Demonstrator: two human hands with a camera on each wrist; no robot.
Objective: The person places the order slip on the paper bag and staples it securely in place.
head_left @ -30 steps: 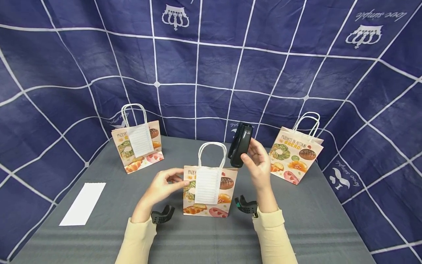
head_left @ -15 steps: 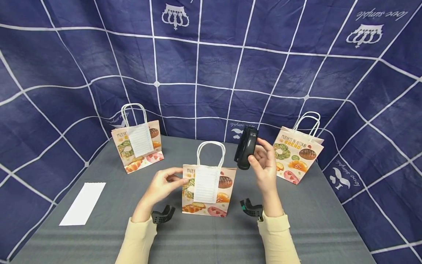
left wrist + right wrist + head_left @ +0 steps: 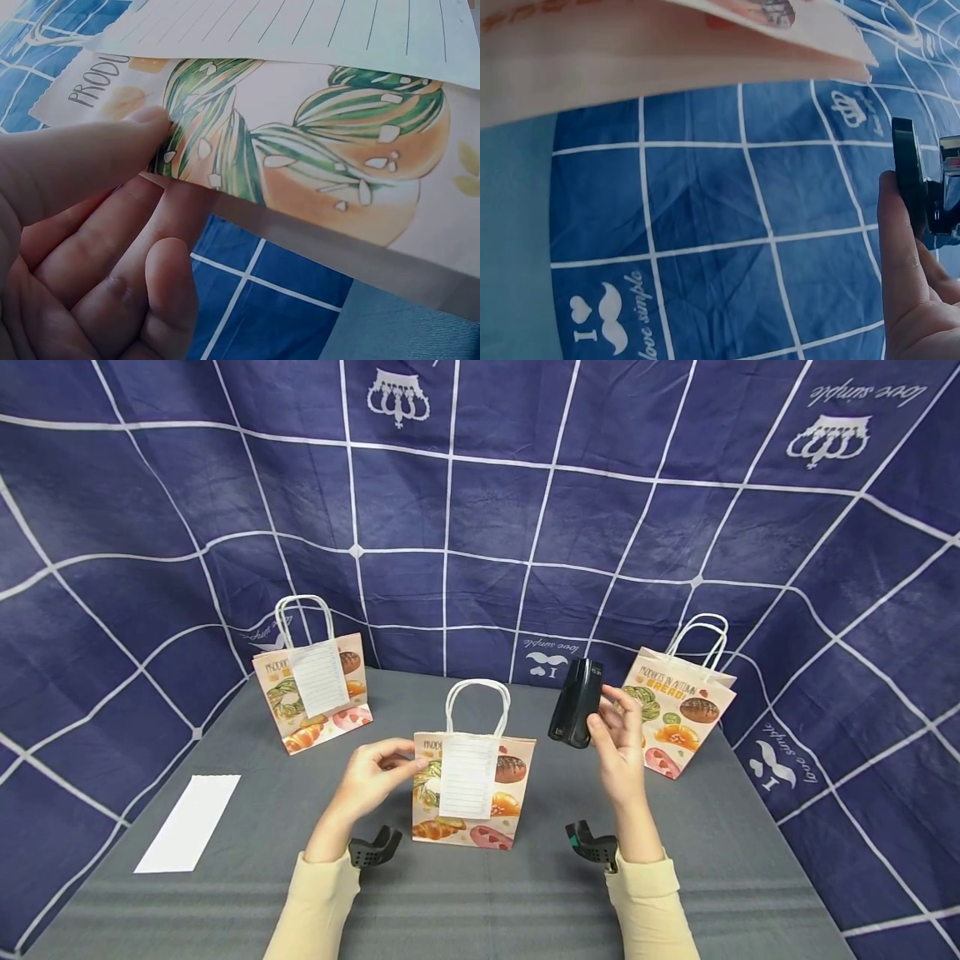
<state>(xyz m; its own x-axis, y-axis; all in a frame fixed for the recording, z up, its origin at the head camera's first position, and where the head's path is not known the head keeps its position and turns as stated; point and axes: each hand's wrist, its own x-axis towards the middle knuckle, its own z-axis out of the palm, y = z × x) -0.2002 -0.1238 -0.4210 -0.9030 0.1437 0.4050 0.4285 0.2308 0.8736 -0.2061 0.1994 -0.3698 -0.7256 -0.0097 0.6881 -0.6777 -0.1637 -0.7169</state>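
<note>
Head view: the middle bag point(image 3: 510, 768) stands upright on the grey table point(image 3: 487, 902), a lined slip point(image 3: 468, 777) lying down its front from the top edge. The left hand point(image 3: 372, 778) pinches the bag's left side near the top; the left wrist view puts the thumb on the printed front, with fingers reaching behind the edge. The right hand point(image 3: 621, 750) grips a black stapler point(image 3: 577, 703) between thumb and fingers, to the right of the middle bag and apart from it.

The step in hand seems to be steadying the bag while the stapler is held clear. A light pinch probably serves best, since thin paper may dent or tip under a hard pull. The stapler is better held by its outer faces, without squeezing, and clear of the white handle point(image 3: 478, 682). What fastens the slip cannot be told.

Behind the middle bag to its left stands another bag point(image 3: 281, 697), with its own slip point(image 3: 320, 681); behind to its right stands a third bag point(image 3: 678, 714), no slip showing on its front. A white sheet point(image 3: 187, 824) lies flat, well left of the middle bag. Blue cloth point(image 3: 480, 502) with white lines hangs behind it and at both sides.
</note>
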